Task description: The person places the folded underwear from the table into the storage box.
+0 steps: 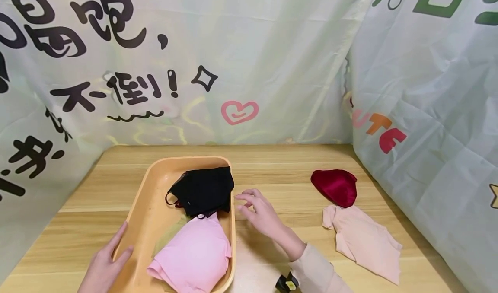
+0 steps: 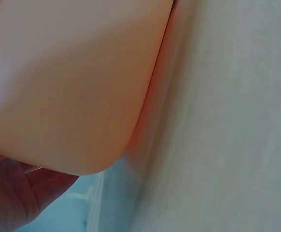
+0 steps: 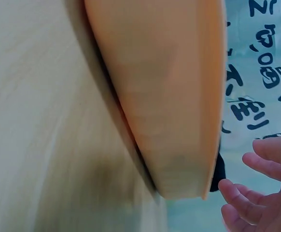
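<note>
Well, the orange tray [image 1: 145, 215], on the wooden table [image 1: 272, 167], could skid or tip: the left hand [image 1: 104, 260] grips its left rim, while the right hand [image 1: 262, 215], fingers loosely bent and holding nothing, is just beside the opposite rim. The black garment [image 1: 206, 189] reaches that rim; its strap loop [image 1: 201, 217], by the pink garment [image 1: 194, 258], might snag and drag both.

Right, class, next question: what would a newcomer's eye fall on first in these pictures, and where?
Probably the orange tray, left of centre on the wooden table, with a black cloth at its far right and a pink cloth nearer the person. Then the shiny dark red cloth, on the table at right beside a pale peach cloth. Of the hands, the left hand grips the tray's left rim.
</note>
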`<act>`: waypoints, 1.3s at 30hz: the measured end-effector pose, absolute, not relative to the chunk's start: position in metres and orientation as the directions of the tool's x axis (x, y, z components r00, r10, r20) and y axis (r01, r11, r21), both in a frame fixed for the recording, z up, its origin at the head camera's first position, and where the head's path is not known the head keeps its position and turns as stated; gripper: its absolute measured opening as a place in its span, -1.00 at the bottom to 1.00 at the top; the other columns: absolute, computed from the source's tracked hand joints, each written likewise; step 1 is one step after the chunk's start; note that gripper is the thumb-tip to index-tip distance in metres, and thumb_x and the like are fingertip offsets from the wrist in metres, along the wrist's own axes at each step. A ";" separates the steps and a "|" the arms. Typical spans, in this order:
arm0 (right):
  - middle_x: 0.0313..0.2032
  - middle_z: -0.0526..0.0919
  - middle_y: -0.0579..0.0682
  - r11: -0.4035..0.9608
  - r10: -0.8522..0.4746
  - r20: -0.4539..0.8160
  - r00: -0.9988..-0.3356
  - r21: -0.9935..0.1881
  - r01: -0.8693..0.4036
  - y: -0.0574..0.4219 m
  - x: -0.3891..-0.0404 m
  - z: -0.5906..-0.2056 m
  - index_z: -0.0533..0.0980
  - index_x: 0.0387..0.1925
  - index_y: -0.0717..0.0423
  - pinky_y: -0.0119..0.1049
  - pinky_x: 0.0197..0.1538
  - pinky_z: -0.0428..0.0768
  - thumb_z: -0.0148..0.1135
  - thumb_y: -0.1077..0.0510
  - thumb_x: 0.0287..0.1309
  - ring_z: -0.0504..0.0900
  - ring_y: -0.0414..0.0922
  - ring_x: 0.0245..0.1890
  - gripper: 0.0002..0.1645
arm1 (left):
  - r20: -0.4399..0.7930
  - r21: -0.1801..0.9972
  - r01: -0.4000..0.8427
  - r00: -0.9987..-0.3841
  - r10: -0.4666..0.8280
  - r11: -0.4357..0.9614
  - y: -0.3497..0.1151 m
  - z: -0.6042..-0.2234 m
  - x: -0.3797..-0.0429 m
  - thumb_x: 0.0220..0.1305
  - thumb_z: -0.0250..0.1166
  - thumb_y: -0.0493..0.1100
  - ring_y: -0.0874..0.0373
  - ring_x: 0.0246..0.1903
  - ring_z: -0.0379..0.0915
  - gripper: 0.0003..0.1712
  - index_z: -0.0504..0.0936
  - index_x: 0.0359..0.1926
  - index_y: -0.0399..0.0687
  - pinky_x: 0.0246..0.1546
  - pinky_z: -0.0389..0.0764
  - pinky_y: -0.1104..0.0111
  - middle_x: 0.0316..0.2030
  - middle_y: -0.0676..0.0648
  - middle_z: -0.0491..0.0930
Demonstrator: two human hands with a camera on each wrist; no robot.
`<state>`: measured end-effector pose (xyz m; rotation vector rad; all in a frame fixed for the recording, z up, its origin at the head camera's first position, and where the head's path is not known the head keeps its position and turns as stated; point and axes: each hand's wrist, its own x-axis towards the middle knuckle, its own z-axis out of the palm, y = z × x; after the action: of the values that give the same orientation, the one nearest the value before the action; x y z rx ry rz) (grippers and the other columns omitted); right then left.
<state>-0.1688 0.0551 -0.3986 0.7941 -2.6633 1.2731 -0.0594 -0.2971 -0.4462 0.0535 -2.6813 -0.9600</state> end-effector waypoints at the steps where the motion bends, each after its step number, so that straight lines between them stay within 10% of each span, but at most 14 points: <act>1: -0.03 0.47 0.11 0.519 -0.410 0.290 -0.865 -0.705 -0.483 0.058 -0.168 -0.398 0.54 -0.05 0.18 -0.39 -0.30 0.52 0.14 0.23 0.16 0.58 -0.09 -0.27 -0.70 | 0.260 0.627 0.064 -0.957 -0.131 0.777 -0.297 -0.446 -0.060 0.20 0.18 -0.21 -0.50 -0.02 0.25 -0.29 0.13 0.34 -0.16 -0.18 0.36 -0.19 0.17 -0.21 0.18; 14: 0.01 0.45 0.13 0.544 -0.277 0.244 -0.929 -0.757 -0.361 0.090 -0.171 -0.398 0.51 -0.02 0.18 -0.11 -0.17 0.57 0.20 0.27 0.10 0.56 -0.09 -0.25 -0.64 | 0.260 0.627 0.065 -0.957 -0.130 0.776 -0.299 -0.445 -0.058 0.19 0.19 -0.25 -0.52 -0.04 0.25 -0.31 0.14 0.31 -0.24 -0.21 0.37 -0.21 0.12 -0.43 0.26; 39: 0.05 0.35 0.34 0.590 -0.150 0.109 -0.983 -0.788 -0.177 0.155 -0.153 -0.407 0.42 0.07 0.31 -0.22 -0.19 0.59 0.17 0.23 0.14 0.55 0.05 -0.22 -0.56 | 0.224 0.631 0.049 -0.967 -0.122 0.775 -0.296 -0.442 -0.059 0.21 0.16 -0.24 -0.48 -0.02 0.26 -0.30 0.12 0.32 -0.24 -0.21 0.37 -0.20 0.11 -0.46 0.28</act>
<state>-0.1533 0.1550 -0.4071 0.2861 -2.7740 1.3792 -0.0594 -0.2965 -0.4419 0.0572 -2.7163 -0.9755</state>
